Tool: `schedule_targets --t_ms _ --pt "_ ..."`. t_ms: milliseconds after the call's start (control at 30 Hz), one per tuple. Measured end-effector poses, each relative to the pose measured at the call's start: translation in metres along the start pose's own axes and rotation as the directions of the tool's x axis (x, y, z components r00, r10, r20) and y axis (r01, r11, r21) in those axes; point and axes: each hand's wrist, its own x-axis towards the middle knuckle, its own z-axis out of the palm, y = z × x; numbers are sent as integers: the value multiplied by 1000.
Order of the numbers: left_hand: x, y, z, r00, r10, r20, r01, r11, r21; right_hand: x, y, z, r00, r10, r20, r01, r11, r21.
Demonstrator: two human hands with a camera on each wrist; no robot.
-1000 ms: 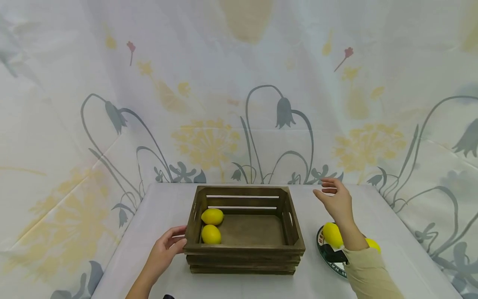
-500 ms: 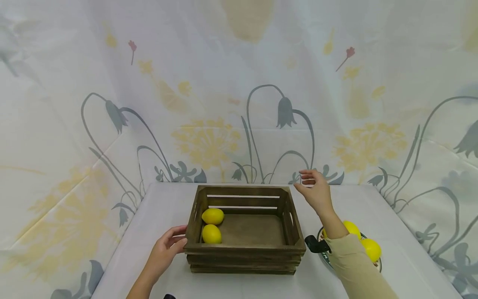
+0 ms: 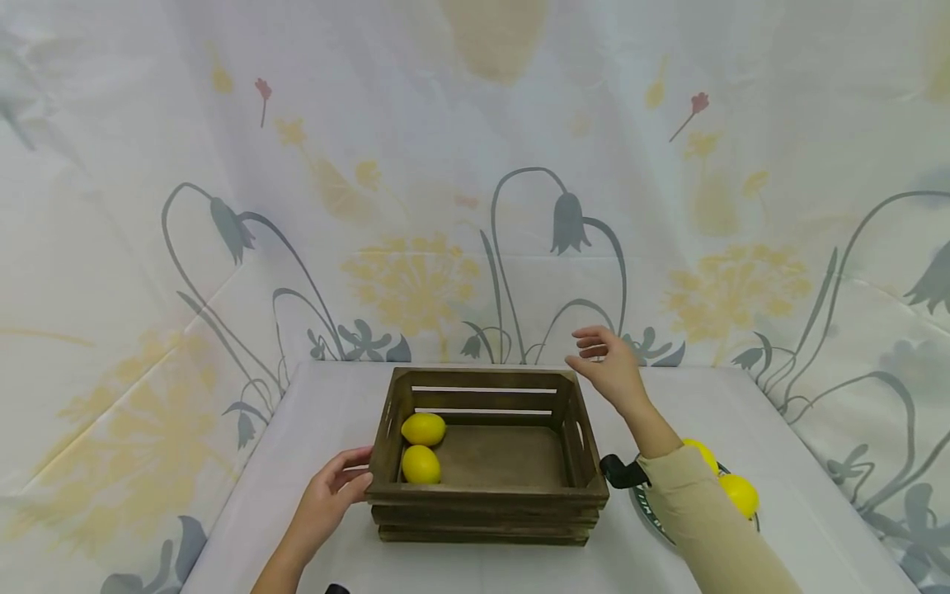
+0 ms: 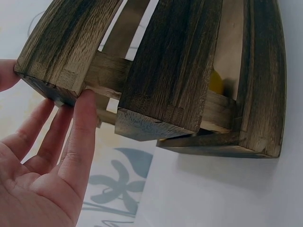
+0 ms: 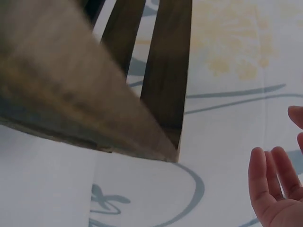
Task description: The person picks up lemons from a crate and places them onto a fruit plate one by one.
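A dark brown slatted wooden crate (image 3: 486, 516) stands on the white table, with two yellow lemons (image 3: 423, 430) at the left inside it. My left hand (image 3: 330, 487) holds the crate's left end near its front corner; in the left wrist view, thumb and fingertips touch the end of the top slat. My right hand (image 3: 610, 370) is in the air by the crate's back right corner, fingers loosely bent and holding nothing. In the right wrist view, the right hand (image 5: 279, 189) is apart from the crate (image 5: 163, 61).
On the right, a green-patterned plate (image 3: 653, 518) carries yellow lemons (image 3: 739, 495), partly covered by my right sleeve (image 3: 708, 520). A black wrist device (image 3: 623, 472) is near the crate's right front corner. A floral cloth (image 3: 475, 181) hangs behind the table.
My right hand has moved left from above the plate's far side to the crate's back right corner. My left hand, the crate and its two lemons stay in place.
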Motion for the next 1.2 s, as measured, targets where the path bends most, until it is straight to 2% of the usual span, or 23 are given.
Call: schedule_targets --t_ms 267,567,1033,1200 --pt "0 -1 0 1000 -4 0 4 1000 -6 7 -10 15 998 3 57 -6 998 56" --pt "0 -1 0 1000 -2 -8 2 1000 0 11 -21 40 993 13 120 -23 996 86" --pt "-1 0 0 1000 -8 -5 8 1000 10 12 -23 82 983 2 185 -27 991 130" --pt "0 0 -1 1000 6 -5 -6 1000 5 15 -21 94 965 -17 263 -15 993 121"
